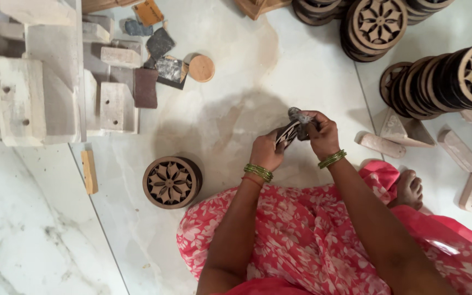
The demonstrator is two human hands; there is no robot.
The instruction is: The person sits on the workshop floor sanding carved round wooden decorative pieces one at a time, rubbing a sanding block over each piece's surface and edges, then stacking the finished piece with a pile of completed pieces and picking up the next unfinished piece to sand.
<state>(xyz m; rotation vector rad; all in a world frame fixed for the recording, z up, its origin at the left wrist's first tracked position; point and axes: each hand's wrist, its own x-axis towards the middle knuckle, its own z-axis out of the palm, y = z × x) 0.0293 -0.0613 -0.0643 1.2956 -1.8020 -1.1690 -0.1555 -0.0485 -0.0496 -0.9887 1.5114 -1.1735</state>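
Both hands are up over the lap, above the pale marble floor (236, 114). The left hand (266, 152) grips a round wooden disc (287, 134) with a cut-out flower pattern, held on edge and tilted, its flat face turned up and left, its edge running from lower left to upper right. Fingers curl round the lower rim, thumb on top. The right hand (322, 134) comes in from the right with the wrist bent, fingers pressed together on a small grey scrap (300, 116), rough-looking, probably sandpaper, set against the disc's upper edge. Green bangles (331, 159) ring both wrists. On the floor to the left of the knee sits a short stack of the same carved discs (171, 182), lying flat, brown with dark edges. Top right, long rows of stacked discs (454, 79) lie on their sides. Top left, pale wooden blocks (116, 106) and dark abrasive squares (159, 43) lie scattered, beside one plain round wooden disc (201, 68).
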